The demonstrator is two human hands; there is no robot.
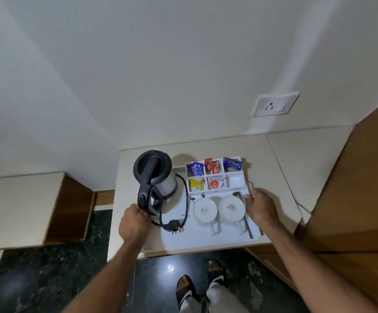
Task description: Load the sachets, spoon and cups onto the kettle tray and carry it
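Observation:
A white tray (190, 241) lies on a cream counter. On its left stands a steel kettle (155, 177) with a black lid and handle, its black cord and plug (173, 227) coiled beside it. Two white cups (206, 211) (232, 208) sit upside down at the tray's front right. A spoon (245, 214) lies along the right edge. Sachets (215, 167) fill the compartments at the back. My left hand (133, 222) grips the tray's left side by the kettle handle. My right hand (261, 205) holds the tray's right metal handle.
The cream counter (296, 161) meets a wooden cabinet side (364, 188) on the right. A wall socket (275, 105) is above the counter. A lower cream-topped unit (25, 206) stands to the left. My feet in sandals (197, 288) are on dark marble floor.

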